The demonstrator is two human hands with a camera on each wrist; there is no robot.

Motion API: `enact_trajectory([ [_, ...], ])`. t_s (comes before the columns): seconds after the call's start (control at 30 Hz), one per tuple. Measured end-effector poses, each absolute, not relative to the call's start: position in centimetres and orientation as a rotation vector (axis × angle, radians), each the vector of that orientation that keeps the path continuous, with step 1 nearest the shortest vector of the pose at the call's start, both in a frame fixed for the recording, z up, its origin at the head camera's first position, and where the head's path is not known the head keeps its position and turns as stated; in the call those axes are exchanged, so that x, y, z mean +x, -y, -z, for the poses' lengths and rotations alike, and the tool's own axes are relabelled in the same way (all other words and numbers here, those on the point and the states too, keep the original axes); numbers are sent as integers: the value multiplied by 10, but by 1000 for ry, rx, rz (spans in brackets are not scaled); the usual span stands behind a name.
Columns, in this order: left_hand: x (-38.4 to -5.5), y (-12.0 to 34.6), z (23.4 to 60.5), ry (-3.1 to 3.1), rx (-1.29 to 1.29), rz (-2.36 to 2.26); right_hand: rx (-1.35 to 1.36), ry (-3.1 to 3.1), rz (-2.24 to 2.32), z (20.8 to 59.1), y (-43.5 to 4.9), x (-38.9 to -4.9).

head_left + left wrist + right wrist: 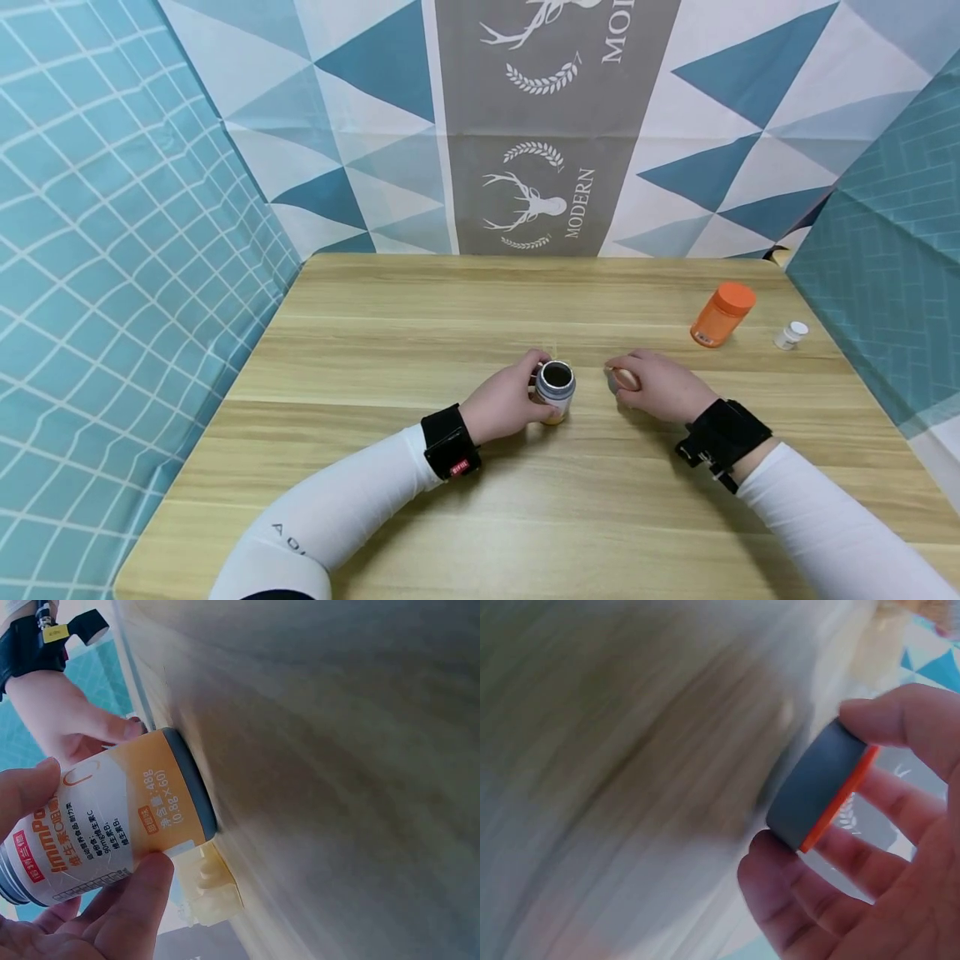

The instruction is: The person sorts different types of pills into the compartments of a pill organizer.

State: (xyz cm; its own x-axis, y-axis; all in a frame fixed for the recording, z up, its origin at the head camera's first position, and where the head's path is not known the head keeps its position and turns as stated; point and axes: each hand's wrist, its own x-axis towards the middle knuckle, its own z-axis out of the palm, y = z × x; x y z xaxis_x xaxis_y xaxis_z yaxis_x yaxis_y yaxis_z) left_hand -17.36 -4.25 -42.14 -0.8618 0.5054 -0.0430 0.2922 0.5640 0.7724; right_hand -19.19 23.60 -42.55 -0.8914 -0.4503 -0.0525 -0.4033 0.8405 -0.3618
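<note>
My left hand (pixel 504 402) grips a small supplement bottle (pixel 556 398) around its side, thumb and fingers on opposite faces. The bottle stands uncapped on the table, its dark round mouth facing up. White and orange with printed text, its label (pixel 112 817) fills much of the left wrist view. To the right, my right hand (pixel 667 387) pinches a grey screw cap (pixel 817 784) with an orange rim between thumb and fingers, close over the table. Just behind the bottle sits a translucent yellowish piece (pixel 210 885), mostly hidden in the head view.
An orange jar (pixel 722 315) with an orange lid stands at the back right of the wooden table (pixel 420 317). Beside it is a small white bottle (pixel 791 335). Patterned cloths hang at the back (pixel 525 108) and along the left side (pixel 112 250).
</note>
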Motion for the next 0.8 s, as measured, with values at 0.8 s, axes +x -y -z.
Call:
enact_trajectory([
  [0.8,-179,45,423,-2525,669,-1166,-722,-2666,1612,398,-159,-155],
])
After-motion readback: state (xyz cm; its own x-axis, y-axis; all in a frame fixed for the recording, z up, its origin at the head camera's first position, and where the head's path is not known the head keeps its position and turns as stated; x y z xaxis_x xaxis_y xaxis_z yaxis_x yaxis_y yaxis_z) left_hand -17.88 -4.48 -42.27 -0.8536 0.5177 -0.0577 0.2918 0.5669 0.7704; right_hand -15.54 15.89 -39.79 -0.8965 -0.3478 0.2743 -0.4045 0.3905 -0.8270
